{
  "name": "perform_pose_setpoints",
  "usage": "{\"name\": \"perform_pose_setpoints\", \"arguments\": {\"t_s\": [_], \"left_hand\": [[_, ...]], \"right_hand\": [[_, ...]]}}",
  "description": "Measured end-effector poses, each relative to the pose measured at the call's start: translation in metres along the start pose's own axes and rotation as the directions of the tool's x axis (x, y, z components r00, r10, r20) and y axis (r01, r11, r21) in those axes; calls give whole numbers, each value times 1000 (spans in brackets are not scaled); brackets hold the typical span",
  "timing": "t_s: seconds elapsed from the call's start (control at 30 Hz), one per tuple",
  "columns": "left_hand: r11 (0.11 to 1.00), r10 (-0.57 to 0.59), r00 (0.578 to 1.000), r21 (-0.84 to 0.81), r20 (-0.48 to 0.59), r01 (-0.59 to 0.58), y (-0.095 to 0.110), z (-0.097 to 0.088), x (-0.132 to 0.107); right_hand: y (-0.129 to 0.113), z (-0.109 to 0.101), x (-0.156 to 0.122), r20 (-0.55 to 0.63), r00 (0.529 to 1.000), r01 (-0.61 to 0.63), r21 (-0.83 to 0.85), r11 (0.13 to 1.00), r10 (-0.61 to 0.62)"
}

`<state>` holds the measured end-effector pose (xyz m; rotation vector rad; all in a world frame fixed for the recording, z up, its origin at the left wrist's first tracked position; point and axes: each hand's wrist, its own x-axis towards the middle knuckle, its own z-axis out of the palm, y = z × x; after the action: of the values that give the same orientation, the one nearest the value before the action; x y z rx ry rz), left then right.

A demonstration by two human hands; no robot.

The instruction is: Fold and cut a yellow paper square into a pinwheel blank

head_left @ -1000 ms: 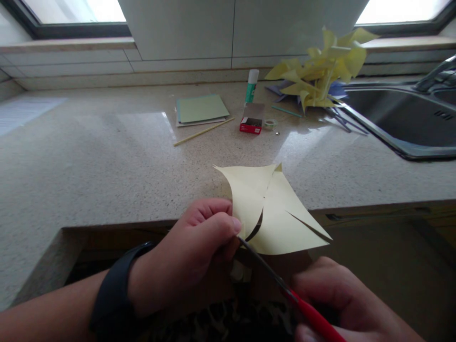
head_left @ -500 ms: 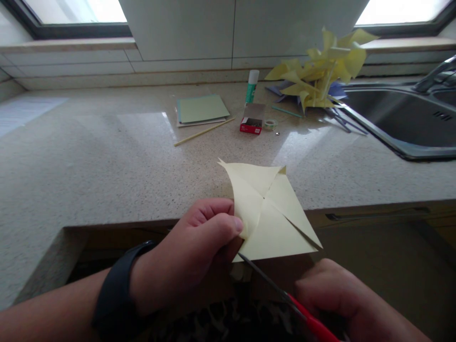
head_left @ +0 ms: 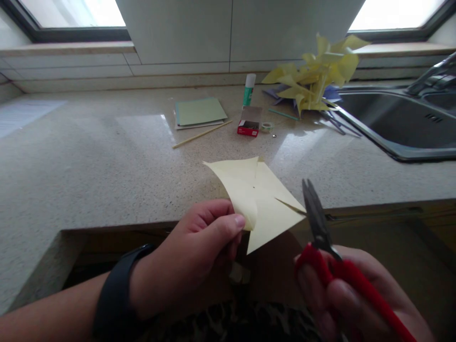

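My left hand (head_left: 206, 237) pinches the near left edge of a pale yellow paper square (head_left: 263, 199) between thumb and fingers. Slits run in from the square's corners, and a small dark dot marks its middle. The sheet is held just above the counter's front edge, with a near corner flap hanging down. To its right, my right hand (head_left: 359, 289) is closed around the red handles of a pair of scissors (head_left: 318, 223). Their blades point up and away, slightly parted, beside the paper's right corner.
On the stone counter (head_left: 107, 175) lie a stack of coloured paper (head_left: 201, 111), a thin stick (head_left: 201, 135), a red box (head_left: 248, 127), a tape roll (head_left: 266, 127) and a glue stick (head_left: 248, 90). Yellow paper pinwheels (head_left: 317, 80) lie near the steel sink (head_left: 402, 154).
The scissors have left the paper's near corner and swung up to its right, blades now pointing away. The paper has turned slightly in my left hand and its near flap has separated.
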<state>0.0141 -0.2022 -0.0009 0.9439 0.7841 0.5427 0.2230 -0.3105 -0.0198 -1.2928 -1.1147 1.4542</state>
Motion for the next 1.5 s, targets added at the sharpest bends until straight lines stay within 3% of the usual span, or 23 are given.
{"name": "perform_pose_setpoints", "arguments": {"t_s": [0.2, 0.37, 0.57, 0.8, 0.97, 1.1, 1.3, 1.5], "left_hand": [[998, -17, 1000, 64, 10, 16, -1, 1, 0], [983, 11, 1000, 183, 28, -16, -2, 0, 0], [933, 74, 995, 348, 71, -94, 2, 1, 1], [894, 71, 994, 437, 78, -98, 0, -1, 0], [905, 89, 992, 410, 84, -116, 0, 0, -1], [951, 99, 994, 289, 43, -107, 0, 5, 1], [995, 32, 999, 93, -32, -29, -2, 9, 1], [999, -15, 999, 34, -41, 16, -4, 9, 1]], "right_hand": [[-14, 18, 27, -203, 979, -16, 22, 1000, 20], [-20, 30, 35, -279, 960, -29, 8, 1000, 30], [-24, 37, 40, -226, 972, -27, 133, 991, 57], [-17, 34, 41, -185, 982, 5, 236, 972, 40], [-10, 35, 41, -222, 975, 42, 250, 967, 15], [-10, 36, 40, -244, 970, 50, 201, 978, 1], [-8, 39, 41, -273, 961, 91, 146, 985, -49], [-9, 41, 43, -290, 956, 76, 136, 988, -33]]}}
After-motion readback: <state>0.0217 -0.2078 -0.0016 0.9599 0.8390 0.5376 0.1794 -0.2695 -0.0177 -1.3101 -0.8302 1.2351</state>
